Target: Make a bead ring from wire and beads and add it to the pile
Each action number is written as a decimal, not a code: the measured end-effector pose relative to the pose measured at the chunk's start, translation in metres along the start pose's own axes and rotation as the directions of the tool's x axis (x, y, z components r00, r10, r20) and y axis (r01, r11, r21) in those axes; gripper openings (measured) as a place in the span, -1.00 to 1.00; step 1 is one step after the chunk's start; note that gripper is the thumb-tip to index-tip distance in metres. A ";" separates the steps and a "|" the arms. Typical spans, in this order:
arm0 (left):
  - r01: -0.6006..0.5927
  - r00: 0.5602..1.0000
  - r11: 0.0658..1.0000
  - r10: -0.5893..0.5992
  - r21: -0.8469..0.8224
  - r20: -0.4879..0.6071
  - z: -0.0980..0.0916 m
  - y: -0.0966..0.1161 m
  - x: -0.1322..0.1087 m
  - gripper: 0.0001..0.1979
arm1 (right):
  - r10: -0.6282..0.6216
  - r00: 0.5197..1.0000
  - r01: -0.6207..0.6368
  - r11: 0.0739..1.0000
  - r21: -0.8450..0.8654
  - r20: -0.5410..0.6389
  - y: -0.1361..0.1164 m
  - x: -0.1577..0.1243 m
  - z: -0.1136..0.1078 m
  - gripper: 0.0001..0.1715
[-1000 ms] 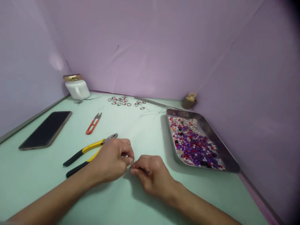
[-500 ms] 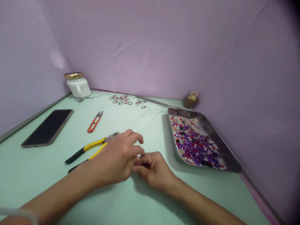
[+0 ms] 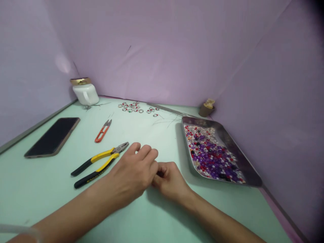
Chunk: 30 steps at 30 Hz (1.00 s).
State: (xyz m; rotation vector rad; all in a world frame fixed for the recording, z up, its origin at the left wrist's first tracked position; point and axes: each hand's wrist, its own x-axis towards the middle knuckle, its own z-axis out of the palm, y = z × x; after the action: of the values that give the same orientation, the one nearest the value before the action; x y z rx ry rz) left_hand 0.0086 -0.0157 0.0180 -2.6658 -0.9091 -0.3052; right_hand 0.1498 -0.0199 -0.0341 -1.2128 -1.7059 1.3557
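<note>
My two hands meet at the middle of the pale green table [image 3: 157, 219]. My left hand [image 3: 131, 175] lies with its upper fingers stretched forward, while its lower fingers and thumb press against my right hand. My right hand [image 3: 169, 180] is curled into a loose fist, and what it grips is hidden. Yellow-handled pliers [image 3: 100, 163] lie just left of my left hand. A metal tray [image 3: 243, 158] of purple, red and white beads [image 3: 210, 155] stands to the right of my hands.
Orange thread snips [image 3: 102, 131] and a dark phone [image 3: 53, 136] lie to the left. A white jar with a gold lid [image 3: 84, 91] stands at the back left. Several small beaded rings [image 3: 134, 108], thin wires [image 3: 167, 111] and a small brown spool [image 3: 206, 108] lie along the back wall.
My left hand has gone from a pinch to fingers stretched forward, sliding right against my right hand. My right hand has curled tighter. The view has shifted slightly.
</note>
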 end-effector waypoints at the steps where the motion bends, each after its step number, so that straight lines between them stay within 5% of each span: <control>1: 0.024 0.999 0.999 -0.023 0.041 -0.024 0.002 0.003 0.000 -0.83 | 0.018 1.000 -0.018 1.000 0.024 -0.017 0.001 0.002 -0.001 -0.81; 8: 0.299 0.950 0.947 -0.284 0.119 -0.133 0.013 0.016 -0.005 -0.81 | 0.163 0.982 -0.123 0.939 0.322 -0.100 0.001 0.007 0.001 -0.88; 12: 0.485 0.864 0.862 -0.498 -0.144 -0.070 0.014 0.019 -0.006 -0.82 | 0.159 0.975 -0.093 0.927 0.364 -0.154 -0.002 0.004 0.004 -0.86; 15: 0.644 0.739 0.627 -0.658 -0.439 0.144 0.013 0.018 -0.004 -0.83 | 0.156 0.971 -0.067 0.903 0.424 -0.179 -0.003 0.002 0.006 -0.83; 18: 0.707 0.643 0.281 -0.638 -0.649 0.424 0.012 0.010 -0.001 -0.84 | 0.140 0.974 -0.033 0.869 0.494 -0.180 -0.001 0.000 0.006 -0.80; 20: 0.645 0.683 0.044 -0.480 -0.763 0.551 0.013 0.001 0.000 -0.87 | 0.104 0.984 -0.009 0.839 0.544 -0.145 0.000 0.000 0.004 -0.78; 23: 0.535 0.797 -0.205 -0.201 -0.819 0.570 0.014 -0.011 -0.004 -0.87 | 0.056 0.998 -0.034 0.805 0.592 -0.019 0.002 -0.003 0.001 -0.77; 27: 0.504 0.855 -0.184 -0.031 -0.844 0.518 0.015 -0.019 -0.012 -0.84 | 0.051 0.973 -0.181 0.770 0.611 0.225 0.002 -0.006 -0.002 -0.77; 30: 0.479 0.874 -0.154 -0.006 -0.864 0.486 0.016 -0.019 -0.016 -0.83 | 0.056 0.958 -0.226 0.746 0.626 0.280 0.001 -0.007 -0.004 -0.77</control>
State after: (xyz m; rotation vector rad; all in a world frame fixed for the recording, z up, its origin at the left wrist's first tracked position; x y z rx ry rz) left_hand -0.0140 -0.0044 0.0029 -3.9808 -1.9773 -1.0938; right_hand 0.1560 -0.0248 -0.0336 -0.7884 -1.1086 2.0438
